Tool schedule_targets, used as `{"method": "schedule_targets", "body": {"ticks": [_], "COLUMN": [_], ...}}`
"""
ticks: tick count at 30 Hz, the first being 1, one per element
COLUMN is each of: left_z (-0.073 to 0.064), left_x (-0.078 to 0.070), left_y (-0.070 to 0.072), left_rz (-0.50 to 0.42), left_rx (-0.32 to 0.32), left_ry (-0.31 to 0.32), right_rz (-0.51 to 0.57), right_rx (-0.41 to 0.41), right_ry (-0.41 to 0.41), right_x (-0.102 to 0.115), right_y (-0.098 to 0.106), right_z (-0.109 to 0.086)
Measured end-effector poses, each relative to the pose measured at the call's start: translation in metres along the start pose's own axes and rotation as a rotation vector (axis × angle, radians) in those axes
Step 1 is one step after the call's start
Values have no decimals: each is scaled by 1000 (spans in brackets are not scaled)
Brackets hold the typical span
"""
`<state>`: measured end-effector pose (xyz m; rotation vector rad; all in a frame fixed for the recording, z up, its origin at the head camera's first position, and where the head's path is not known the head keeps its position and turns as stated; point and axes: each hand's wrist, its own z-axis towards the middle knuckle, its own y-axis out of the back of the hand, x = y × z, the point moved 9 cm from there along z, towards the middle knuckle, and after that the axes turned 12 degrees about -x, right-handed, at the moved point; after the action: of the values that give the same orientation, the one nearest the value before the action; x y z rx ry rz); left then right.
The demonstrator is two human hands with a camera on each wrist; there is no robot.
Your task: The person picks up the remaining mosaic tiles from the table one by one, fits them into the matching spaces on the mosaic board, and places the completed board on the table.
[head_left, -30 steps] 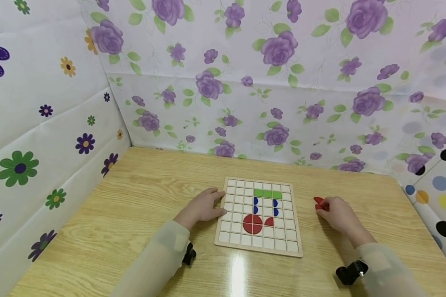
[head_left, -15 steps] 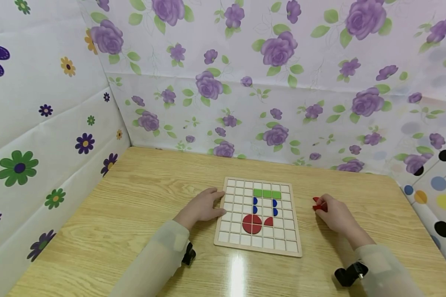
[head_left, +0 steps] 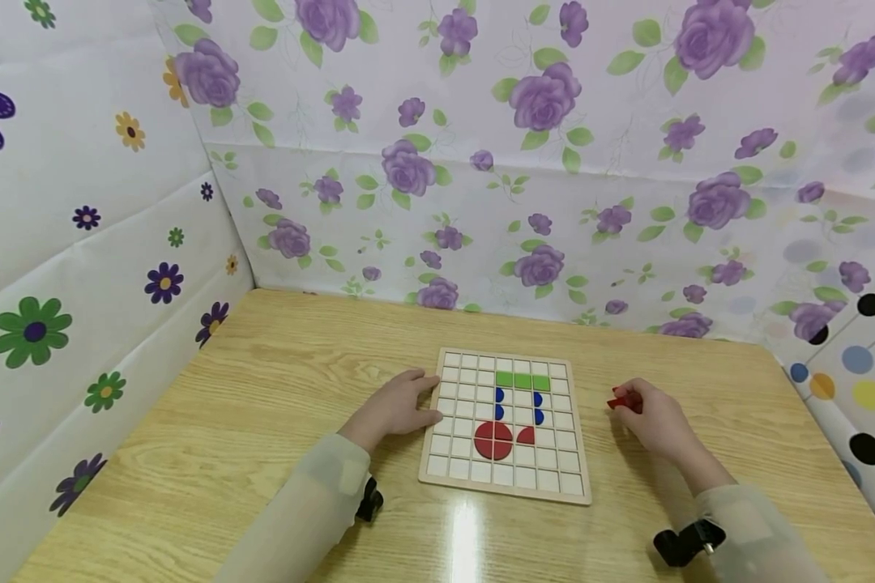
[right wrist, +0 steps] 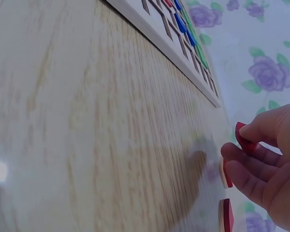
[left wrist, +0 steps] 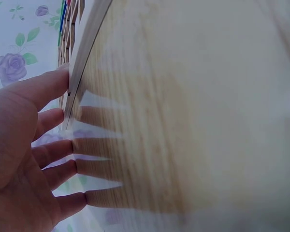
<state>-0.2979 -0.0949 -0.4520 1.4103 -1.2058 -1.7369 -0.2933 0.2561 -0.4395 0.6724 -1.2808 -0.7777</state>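
A square wooden grid board (head_left: 550,491) lies on the table with coloured pieces in its cells. Across its upper part run green squares (head_left: 522,381), with blue half-discs (head_left: 499,395) in two columns below. Red quarter pieces form a disc (head_left: 493,441), and one more red quarter (head_left: 527,436) sits to its right. My left hand (head_left: 401,407) touches the board's left edge, fingers spread and thumb at the rim. Right of the board, my right hand (head_left: 656,419) pinches a red quarter piece (right wrist: 243,141) between thumb and fingers, just above the table.
In the right wrist view, other red pieces (right wrist: 226,216) rest on the table close to my right hand. The wooden table (head_left: 321,340) meets a floral cloth wall (head_left: 481,235) at the back. Another patterned cloth (head_left: 102,267) stands at the left.
My right hand has shifted slightly left, and the red piece between its fingers has turned and come closer to the board. My left hand stays at the board's edge.
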Motion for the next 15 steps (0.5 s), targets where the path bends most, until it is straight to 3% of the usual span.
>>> {"method": "schedule_targets", "body": {"ticks": [15], "left_z": [1], "left_x": [1], "left_y": [-1], "left_rz": [6], "left_rx": [-3], "left_ry": [5], "right_rz": [78], "right_rx": [6], "right_ry": [6], "right_x": [7], "right_y": [-6], "right_z": [0]}}
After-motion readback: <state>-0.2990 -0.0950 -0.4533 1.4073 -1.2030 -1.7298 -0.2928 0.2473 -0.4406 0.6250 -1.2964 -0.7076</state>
